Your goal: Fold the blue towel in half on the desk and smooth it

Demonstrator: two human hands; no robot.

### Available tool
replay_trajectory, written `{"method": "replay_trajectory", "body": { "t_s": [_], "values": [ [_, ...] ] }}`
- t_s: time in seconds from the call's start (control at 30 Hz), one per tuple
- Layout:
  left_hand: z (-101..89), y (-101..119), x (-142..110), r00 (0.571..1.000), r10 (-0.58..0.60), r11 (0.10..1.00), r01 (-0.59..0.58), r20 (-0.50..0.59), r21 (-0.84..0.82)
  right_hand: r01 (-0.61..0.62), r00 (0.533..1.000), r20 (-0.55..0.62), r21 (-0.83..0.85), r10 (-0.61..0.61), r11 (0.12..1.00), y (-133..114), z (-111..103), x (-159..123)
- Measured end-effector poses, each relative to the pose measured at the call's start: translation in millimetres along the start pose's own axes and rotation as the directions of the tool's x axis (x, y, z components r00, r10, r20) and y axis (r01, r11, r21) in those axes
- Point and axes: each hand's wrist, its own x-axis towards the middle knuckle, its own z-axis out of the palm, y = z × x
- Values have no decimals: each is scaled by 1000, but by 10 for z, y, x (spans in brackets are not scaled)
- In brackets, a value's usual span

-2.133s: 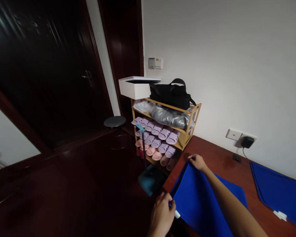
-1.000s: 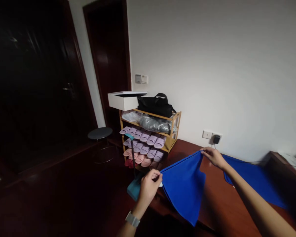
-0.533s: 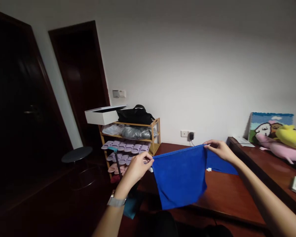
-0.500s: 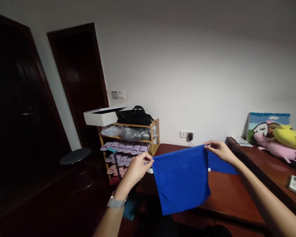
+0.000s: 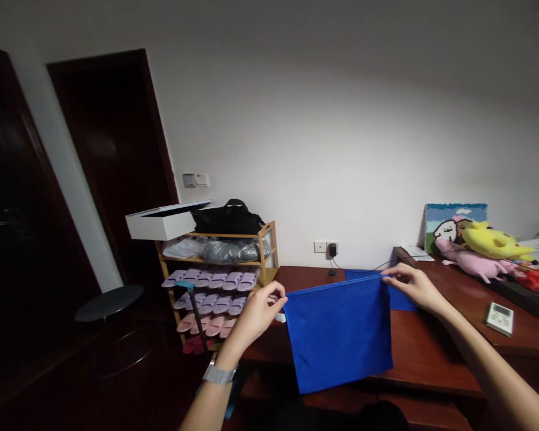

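Blue cloth [image 5: 339,335], soft, light and limp by the look of it, is held up over the near edge of the desk [image 5: 426,353], its top corners pinched in the fingers of the left hand [image 5: 258,311] and right hand [image 5: 411,286], the likeliest places to grip it.

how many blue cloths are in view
2: one blue cloth hangs between the left hand and right hand; a second cloth lies on the table behind, mostly hidden.
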Motion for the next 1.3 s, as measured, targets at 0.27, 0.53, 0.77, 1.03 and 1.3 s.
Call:
{"method": "replay_trajectory", "body": {
  "t_s": [0.27,0.53,0.77,1.03,1.3],
  "values": [
    [650,471,-120,916,192,971,-125,351,-205,-252,934,-214,177,287,951,432,-261,-143],
    [1453,-53,-210,965,-7,883,129,263,-451,-228,910,-371,-77,184,971,735,274,455],
    [1636,-1711,-461,938,-339,923,318,-69,-217,-181,978,67,-187,196,965,630,2418,1034],
    [1411,-2852,-820,777,-580,777,618,-246,121,1,927,374,-81,30,997,511,3793,-15],
    [1460,-3015,-812,778,-539,772,609,-322,179,-207,904,194,-580,380,788,1599,3002,-1372]
  ]
}}
